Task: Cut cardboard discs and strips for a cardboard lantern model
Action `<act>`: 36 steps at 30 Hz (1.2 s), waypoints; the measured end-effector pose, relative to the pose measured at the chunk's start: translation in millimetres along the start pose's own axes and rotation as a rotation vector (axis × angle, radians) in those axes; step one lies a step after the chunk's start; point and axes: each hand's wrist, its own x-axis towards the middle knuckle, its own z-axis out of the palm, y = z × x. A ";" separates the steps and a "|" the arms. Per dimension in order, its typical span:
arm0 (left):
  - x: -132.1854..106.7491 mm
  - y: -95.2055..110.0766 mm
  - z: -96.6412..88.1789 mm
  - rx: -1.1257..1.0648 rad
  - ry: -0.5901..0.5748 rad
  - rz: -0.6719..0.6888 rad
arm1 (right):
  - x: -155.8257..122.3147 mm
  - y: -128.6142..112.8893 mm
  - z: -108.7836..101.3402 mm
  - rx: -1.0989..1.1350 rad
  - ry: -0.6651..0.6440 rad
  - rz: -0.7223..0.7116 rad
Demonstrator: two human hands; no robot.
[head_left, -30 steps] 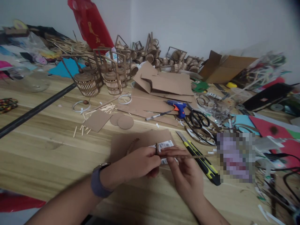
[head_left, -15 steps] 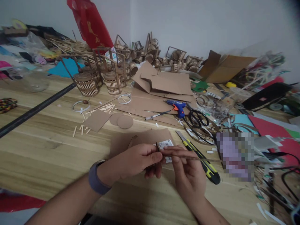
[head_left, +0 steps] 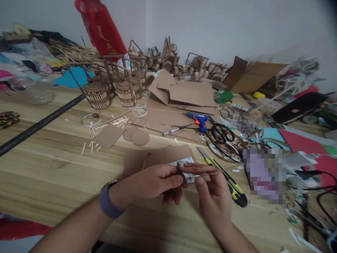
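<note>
Head view: both hands pinched a small brown strip over the wooden table.
Left hand [head_left: 155, 181], wristband on its wrist, gripped the strip [head_left: 181, 171] between thumb and fingers; right hand [head_left: 210, 189] met it from the right, fingertips closed narrowly on the same piece. Strip sat just above a cardboard sheet [head_left: 163, 156] with a white label [head_left: 185, 165], near the table [head_left: 52, 168] front edge. Yellow-black utility knife [head_left: 223, 177] lay just right of the hands; blue glue gun [head_left: 198, 120] and scissors [head_left: 223, 133] farther back; small woven baskets [head_left: 110, 89] beyond.
</note>
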 end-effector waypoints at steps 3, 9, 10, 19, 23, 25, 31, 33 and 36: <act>1.1 -0.6 1.9 -0.034 0.022 0.017 | -0.3 1.7 -1.6 -0.085 -0.055 -0.089; 5.2 -6.7 7.4 -0.097 0.117 0.099 | -1.9 5.9 -0.3 -0.295 -0.087 -0.288; 5.9 -8.0 8.1 -0.099 0.117 0.098 | -2.1 5.7 0.1 -0.316 -0.086 -0.302; 3.5 -5.4 9.4 0.053 0.072 0.085 | -1.4 0.0 0.9 -0.262 -0.012 -0.237; 1.7 -1.9 8.7 0.092 0.053 0.050 | -2.2 -0.9 1.4 -0.243 -0.002 -0.200; 0.7 -1.0 8.1 0.110 0.048 0.047 | -2.8 -1.1 1.3 -0.236 0.000 -0.197; -0.4 0.7 7.8 0.156 0.035 0.027 | -2.3 -2.6 0.5 -0.176 0.025 -0.128; 1.2 -0.7 8.0 0.124 0.048 0.032 | -1.5 -2.7 1.2 -0.136 0.017 -0.125; 4.1 -4.9 8.0 0.051 0.077 0.066 | -0.9 -0.9 2.5 -0.167 0.025 -0.161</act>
